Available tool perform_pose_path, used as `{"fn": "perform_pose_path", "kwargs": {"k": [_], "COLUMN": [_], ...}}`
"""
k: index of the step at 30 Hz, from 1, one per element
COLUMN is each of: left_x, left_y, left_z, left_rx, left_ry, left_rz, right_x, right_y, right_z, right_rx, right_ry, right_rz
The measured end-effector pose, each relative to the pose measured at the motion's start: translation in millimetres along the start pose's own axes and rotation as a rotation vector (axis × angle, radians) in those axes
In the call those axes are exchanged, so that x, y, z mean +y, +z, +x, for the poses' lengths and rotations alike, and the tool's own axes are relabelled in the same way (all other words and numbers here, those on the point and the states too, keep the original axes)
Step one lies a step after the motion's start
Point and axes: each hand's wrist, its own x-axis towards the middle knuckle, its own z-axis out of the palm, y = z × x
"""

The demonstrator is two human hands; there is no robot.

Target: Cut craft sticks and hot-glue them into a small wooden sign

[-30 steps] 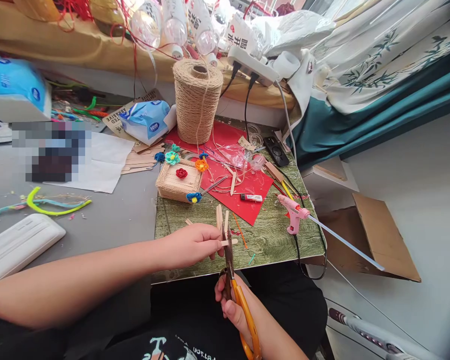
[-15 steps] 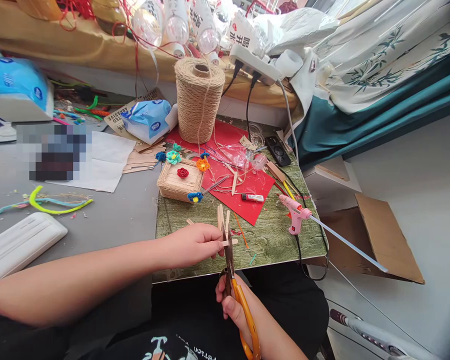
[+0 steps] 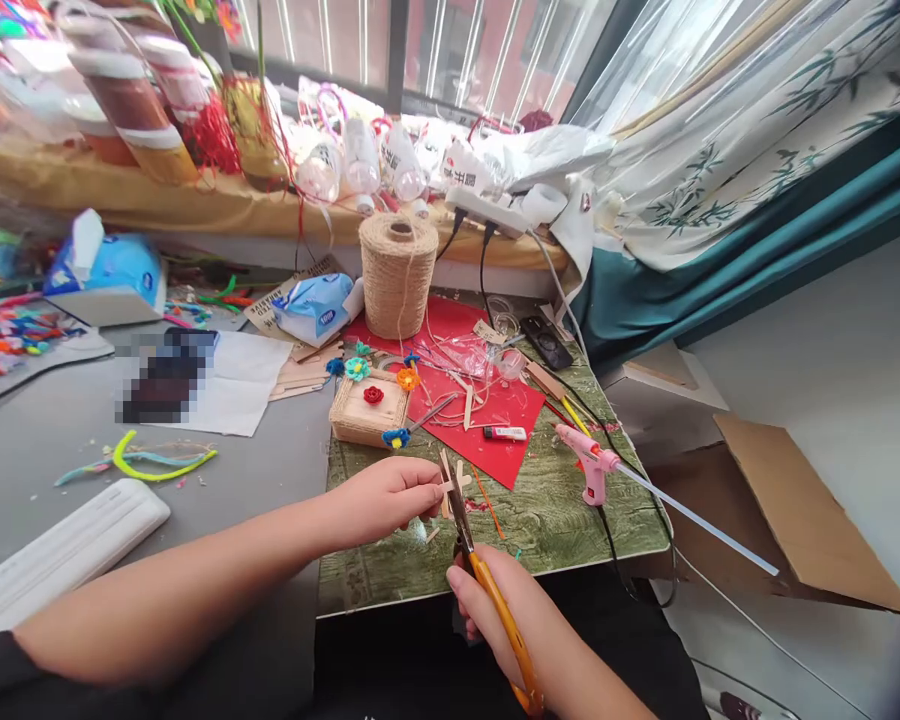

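from my station i see orange-handled scissors point(image 3: 487, 580), a pink glue gun point(image 3: 592, 462), red paper point(image 3: 516, 408), a green wood-grain tabletop point(image 3: 555, 525), and blurred, perhaps reddish-brown jars point(image 3: 124, 98).

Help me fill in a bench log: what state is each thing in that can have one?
Left hand: closed on a wooden stick
Right hand: gripping the scissors
Scissors: blades at the stick; fully shut or not, unclear
Glue gun: unheld, glue stick protruding; heat unknown
Twine spool: upright, strand loose
Power strip: plugs inserted
Cardboard box: open
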Motion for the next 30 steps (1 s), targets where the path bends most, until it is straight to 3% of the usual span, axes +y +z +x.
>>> {"fn": "perform_pose_path", "kwargs": {"k": [6,12,18,30], "left_x": [25,48,49,52], "left_y": [-20.1,-37.2,-42.2,-51.4], "left_z": [-9,-13,-11,-10], "left_rx": [0.101,0.112,0.094,0.059], "left_ry": [0.048,0.049,0.068,0.069], "left_rz": [0.149,0.309,0.328,0.358], "right_x": [-14,-22,-17,-27], "right_y": [-10,-4,3,-2], "right_z": [29,50,58,60], "right_rx": [0.010,0.070,0.129,0.109], "right_ry": [-0.162,-0.252,-0.276,-0.264], "right_rz": [-0.111,-0.080,-0.099,-0.135]}}
